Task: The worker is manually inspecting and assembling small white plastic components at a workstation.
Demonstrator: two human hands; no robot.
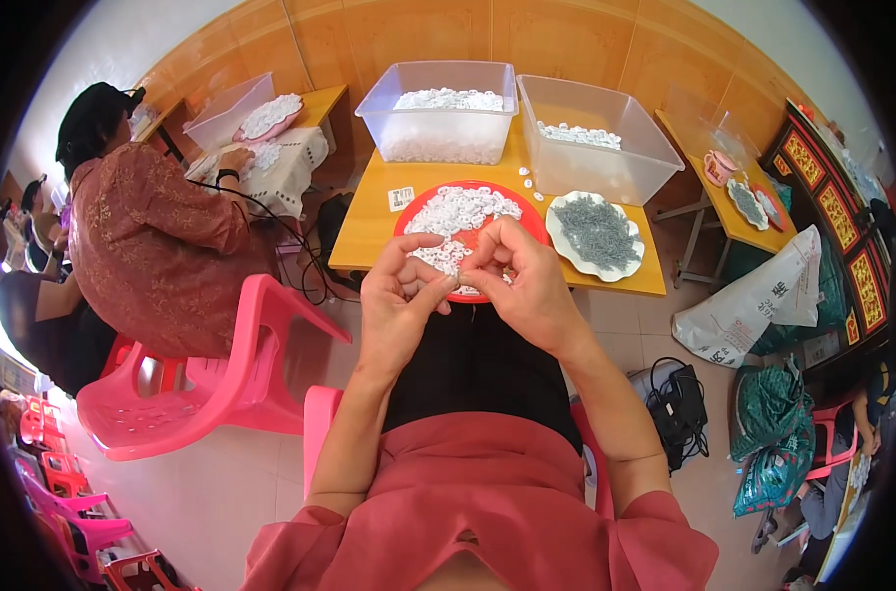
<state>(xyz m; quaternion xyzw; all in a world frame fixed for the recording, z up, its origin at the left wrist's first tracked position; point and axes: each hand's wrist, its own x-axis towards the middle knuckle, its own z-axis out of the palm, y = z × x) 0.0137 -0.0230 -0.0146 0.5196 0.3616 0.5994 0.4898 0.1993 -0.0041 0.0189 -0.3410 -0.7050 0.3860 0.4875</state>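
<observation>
My left hand (401,300) and my right hand (527,284) meet above the near edge of a round red tray (539,222). Thumb and forefinger of each are pinched together, the fingertips almost touching. Whatever sits between them is too small to make out. Small white plastic pieces with holes (463,207) lie heaped over the tray, with a bare red patch in the middle. To the right of the tray, a white scalloped plate (556,239) carries a pile of thin grey pieces (596,232), close to my right hand.
Two clear plastic bins (433,138) (606,172) of white pieces stand at the back of the yellow table (359,246). A white square card (401,199) lies left of the tray. A person in a patterned top (162,246) sits at left, near a pink chair (212,394). Sacks (753,305) stand at right.
</observation>
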